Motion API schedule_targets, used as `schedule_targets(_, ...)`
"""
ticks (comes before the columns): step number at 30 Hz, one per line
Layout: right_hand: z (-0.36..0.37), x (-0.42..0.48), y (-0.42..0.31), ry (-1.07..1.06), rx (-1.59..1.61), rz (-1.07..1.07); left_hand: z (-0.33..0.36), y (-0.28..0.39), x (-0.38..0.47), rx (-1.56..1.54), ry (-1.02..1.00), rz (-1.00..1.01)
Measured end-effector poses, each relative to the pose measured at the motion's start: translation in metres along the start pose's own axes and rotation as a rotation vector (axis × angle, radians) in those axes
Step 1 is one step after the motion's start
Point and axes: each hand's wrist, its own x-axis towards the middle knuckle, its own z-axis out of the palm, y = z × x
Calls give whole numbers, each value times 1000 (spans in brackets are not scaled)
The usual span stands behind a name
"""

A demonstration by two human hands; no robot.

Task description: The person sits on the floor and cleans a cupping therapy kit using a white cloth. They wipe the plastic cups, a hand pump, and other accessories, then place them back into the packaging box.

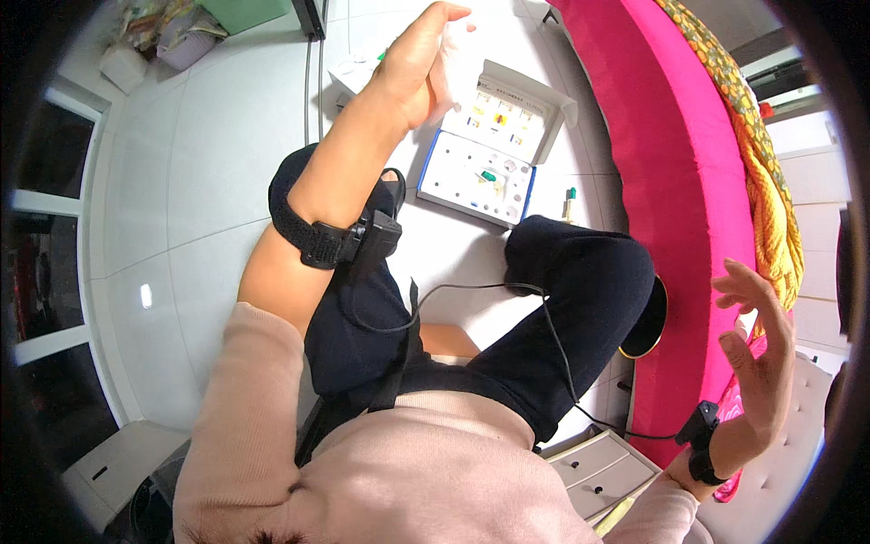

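My left hand (418,64) is raised beyond my left knee, with a thin whitish, tissue-like piece (450,68) against its palm and fingers. Glare blurs that piece. Off to the right, above the bed's edge, my right hand (761,353) has its fingers apart and nothing in it. Between my knees and the left hand, an open cardboard box (469,183) rests on the floor. Printed pictures cover the inside of its lid (506,115). On its white holed tray lies a small green-capped item (488,176). A green-capped vial (571,204) stands beside the box.
A bed with a pink cover (669,170) runs along the right. Beside it is a small drawer cabinet (598,476). A black cable (469,286) crosses my lap between the wrist-strapped devices. Another white box (350,71) sits behind my left forearm. Tiled floor (204,177) extends left.
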Motion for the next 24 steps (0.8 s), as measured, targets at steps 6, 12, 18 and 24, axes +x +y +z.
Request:
schedule_targets(6,36,56,28,-16,404,-37,6,-43,14,147,348,-70)
schedule_targets(12,114,136,43,-27,721,17,40,-105,30,95,161,-272)
schedule_targets(18,169,208,67,-121,823,15,17,-127,62,106,308,-271)
schedule_targets(24,206,247,104,-202,640,21,-10,-177,76,402,500,-294)
